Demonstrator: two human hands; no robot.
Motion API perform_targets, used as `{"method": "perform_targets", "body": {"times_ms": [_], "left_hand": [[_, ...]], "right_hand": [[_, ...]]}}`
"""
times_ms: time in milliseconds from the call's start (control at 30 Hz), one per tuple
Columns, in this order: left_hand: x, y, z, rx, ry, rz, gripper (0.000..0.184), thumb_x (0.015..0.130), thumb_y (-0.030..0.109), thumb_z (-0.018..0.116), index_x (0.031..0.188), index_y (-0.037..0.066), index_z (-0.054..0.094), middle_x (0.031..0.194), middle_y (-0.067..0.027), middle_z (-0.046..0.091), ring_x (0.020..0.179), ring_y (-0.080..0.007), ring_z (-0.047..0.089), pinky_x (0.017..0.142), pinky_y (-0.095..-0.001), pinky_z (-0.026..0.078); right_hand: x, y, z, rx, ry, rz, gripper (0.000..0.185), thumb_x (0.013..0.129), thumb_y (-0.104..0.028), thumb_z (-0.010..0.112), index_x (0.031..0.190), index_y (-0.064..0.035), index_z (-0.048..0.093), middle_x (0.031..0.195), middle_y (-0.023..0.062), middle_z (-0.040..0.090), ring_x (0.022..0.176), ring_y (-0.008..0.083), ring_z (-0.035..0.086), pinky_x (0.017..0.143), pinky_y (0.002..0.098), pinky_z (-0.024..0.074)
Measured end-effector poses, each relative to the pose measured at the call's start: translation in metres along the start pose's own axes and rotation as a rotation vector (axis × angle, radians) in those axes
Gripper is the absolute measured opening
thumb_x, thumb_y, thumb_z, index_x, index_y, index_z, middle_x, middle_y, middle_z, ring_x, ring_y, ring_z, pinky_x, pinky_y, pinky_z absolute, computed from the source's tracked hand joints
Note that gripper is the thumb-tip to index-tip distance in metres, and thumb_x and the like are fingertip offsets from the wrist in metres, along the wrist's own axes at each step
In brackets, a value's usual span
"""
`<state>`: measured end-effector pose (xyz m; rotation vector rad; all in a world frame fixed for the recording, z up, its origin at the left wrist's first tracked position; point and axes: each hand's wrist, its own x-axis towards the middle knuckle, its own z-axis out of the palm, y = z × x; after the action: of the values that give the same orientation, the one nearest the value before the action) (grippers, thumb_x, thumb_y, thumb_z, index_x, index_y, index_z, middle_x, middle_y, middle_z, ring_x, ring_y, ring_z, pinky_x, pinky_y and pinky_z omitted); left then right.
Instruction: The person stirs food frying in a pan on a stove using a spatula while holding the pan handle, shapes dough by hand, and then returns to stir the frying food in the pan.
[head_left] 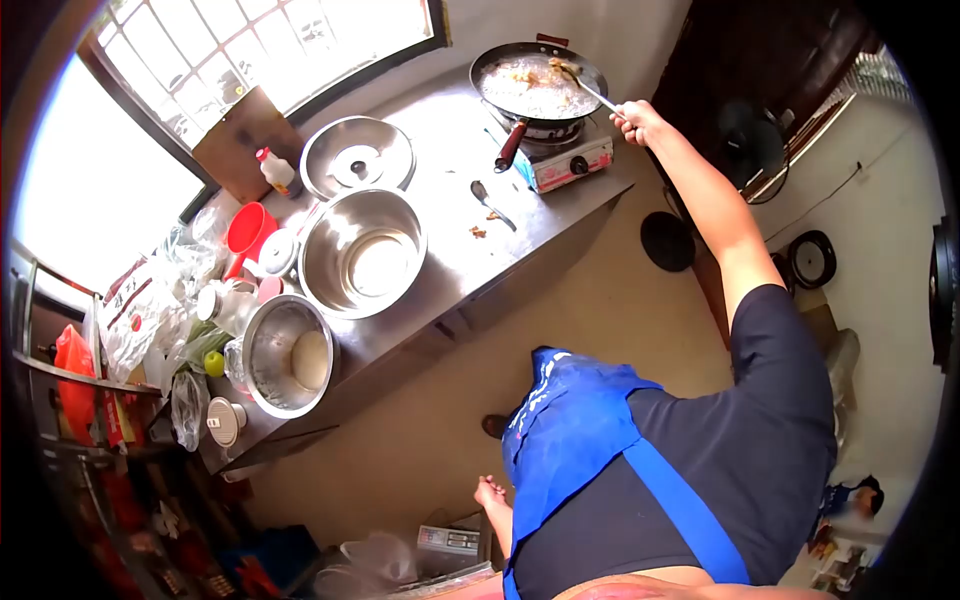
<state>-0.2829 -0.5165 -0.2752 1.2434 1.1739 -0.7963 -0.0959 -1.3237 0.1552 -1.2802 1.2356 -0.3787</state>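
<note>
Stretched out to the upper right, my right hand (637, 122) grips the handle of a long metal cooking utensil (598, 95). Its far end dips into the wok (482, 82), among brown food pieces and pale bubbling liquid that hide its shape. The wok sits on a portable stove (575, 165), its wooden handle pointing toward the counter's front. My left hand (489, 492) hangs low beside the blue apron (575, 410), away from the counter, fingers curled with nothing visible in them.
On the steel counter (450, 270) stand large metal bowls (330, 250), (250, 350), a metal lid (335, 150), a spoon (495, 207), a red dipper (250, 230) and a bottle (277, 172). Plastic bags crowd its left end. A scale (448, 540) sits below; a fan (750, 145) stands right.
</note>
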Motion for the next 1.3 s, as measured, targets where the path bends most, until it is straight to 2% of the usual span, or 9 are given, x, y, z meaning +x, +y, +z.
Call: {"method": "perform_targets", "body": {"times_ms": [133,300,567,800,900,967,1167,1233,1300], "left_hand": [[-0.003,0.013,0.014,-0.026,0.051,0.046,0.036,0.106,0.035,0.047,0.081,0.010,0.059,0.055,0.0019,0.036,0.045,-0.0126,0.036,0.041,-0.0301,0.027],[-0.016,-0.016,0.029,-0.015,0.143,0.023,0.035,0.105,0.036,0.047,0.083,0.010,0.058,0.055,0.0017,0.035,0.044,-0.0145,0.035,0.041,-0.0317,0.029],[-0.013,-0.069,0.032,0.001,0.232,-0.108,0.041,0.105,0.040,0.046,0.083,0.008,0.058,0.055,0.0012,0.036,0.044,-0.0154,0.036,0.041,-0.0329,0.031],[-0.010,-0.050,0.019,0.024,0.212,-0.095,0.042,0.105,0.041,0.045,0.084,0.007,0.059,0.055,0.0010,0.036,0.045,-0.0155,0.036,0.042,-0.0329,0.032],[-0.003,-0.036,0.011,0.029,0.200,-0.082,0.043,0.106,0.042,0.045,0.084,0.007,0.059,0.055,0.0010,0.036,0.045,-0.0155,0.036,0.042,-0.0330,0.032],[0.000,-0.020,0.004,0.020,0.118,-0.001,0.039,0.101,0.034,0.054,0.087,-0.001,0.063,0.058,-0.0014,0.043,0.049,-0.0149,0.041,0.046,-0.0321,0.035],[0.004,0.022,0.014,0.125,0.101,0.157,0.036,0.107,0.035,0.050,0.097,0.004,0.064,0.055,-0.0004,0.043,0.047,-0.0148,0.048,0.042,-0.0304,0.038],[-0.013,0.044,0.030,0.185,-0.058,0.471,0.027,0.104,0.030,0.057,0.098,0.004,0.064,0.056,-0.0004,0.048,0.050,-0.0133,0.053,0.040,-0.0262,0.039],[-0.066,0.080,0.067,0.163,-0.178,0.619,0.018,0.102,0.022,0.062,0.097,0.005,0.064,0.060,-0.0006,0.052,0.048,-0.0112,0.054,0.038,-0.0224,0.040]], "right_hand": [[0.020,-0.007,0.005,-0.842,0.441,-0.408,0.030,0.097,-0.025,0.054,0.079,-0.0042,0.067,0.058,0.0052,0.053,0.042,0.0147,0.046,0.036,0.0335,0.0292],[0.055,-0.024,0.018,-0.562,0.106,-0.269,0.025,0.097,-0.019,0.049,0.080,-0.0076,0.063,0.055,0.0054,0.048,0.038,0.0126,0.039,0.034,0.0314,0.0257],[0.020,-0.018,0.031,-0.771,0.085,-0.262,0.023,0.098,-0.017,0.045,0.080,-0.0088,0.057,0.053,0.0018,0.042,0.037,0.0093,0.032,0.033,0.0293,0.0217],[-0.057,-0.012,0.012,-0.834,0.042,-0.354,0.035,0.104,-0.024,0.047,0.132,-0.0179,0.067,0.062,-0.0002,0.047,0.046,0.0100,0.038,0.040,0.0276,0.0316],[-0.079,-0.024,-0.005,-0.860,0.079,-0.455,0.031,0.099,-0.023,0.054,0.124,-0.0207,0.072,0.063,0.0035,0.057,0.045,0.0129,0.045,0.042,0.0328,0.0387],[-0.079,-0.036,-0.024,-0.907,0.023,-0.515,0.033,0.099,-0.026,0.060,0.128,-0.0186,0.071,0.070,0.0015,0.062,0.050,0.0122,0.048,0.045,0.0327,0.0396],[-0.140,-0.079,-0.043,-1.042,0.015,-0.564,0.032,0.097,-0.017,0.066,0.127,-0.0087,0.070,0.093,0.0058,0.071,0.079,0.0133,0.060,0.067,0.0286,0.0482],[-0.112,-0.091,-0.063,-1.041,-0.050,-0.532,0.030,0.099,-0.017,0.062,0.126,-0.0065,0.071,0.072,0.0027,0.060,0.053,0.0104,0.047,0.043,0.0286,0.0368],[-0.103,-0.100,-0.071,-1.015,-0.088,-0.544,0.032,0.099,-0.015,0.060,0.129,-0.0054,0.068,0.062,-0.0037,0.046,0.047,0.0066,0.036,0.040,0.0289,0.0279]]}}
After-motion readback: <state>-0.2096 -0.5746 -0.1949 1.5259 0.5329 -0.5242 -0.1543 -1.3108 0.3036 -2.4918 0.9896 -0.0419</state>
